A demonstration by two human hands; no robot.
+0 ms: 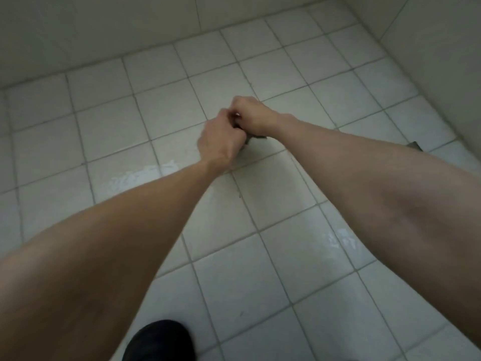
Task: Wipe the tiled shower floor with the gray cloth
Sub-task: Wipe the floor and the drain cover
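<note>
A: Head view. Where do the hands stand?

B: The left hand (pixel 221 142) and the right hand (pixel 251 117) meet just to 12 o'clock of the frame's centre, touching each other. Both forearms are bare and reach in from 7 and 4 o'clock.

A: State of each grip?

B: Both grips are closed tight, the fingers curled into fists. The gray cloth (pixel 256 138) is bunched between them. The left hand holds it from the 7 o'clock side, the right hand from the 1 o'clock side.

A: How much of the cloth shows?

B: Little. A dark crumpled edge sticks out under the right wrist at its 6 o'clock, and a dark sliver shows where the two hands meet. The rest is hidden inside the fists. Whether the cloth touches the shower floor (pixel 104 131) cannot be told from this angle.

A: Floor condition?

B: Pale square tiles with gray grout. One white patch (pixel 145 175) lies at 8 o'clock of the hands, just beside the left forearm. A second patch (pixel 341 239) lies at 4 o'clock, just beside the right forearm.

A: Anything else?

B: A dark gray corner (pixel 413 145) peeks out past the right forearm at 3 o'clock; what it belongs to cannot be told. A black shoe (pixel 161 340) stands on the tiles at 6 o'clock, at the bottom edge. Tiled walls (pixel 104 29) meet the floor from 10 round to 3 o'clock.
</note>
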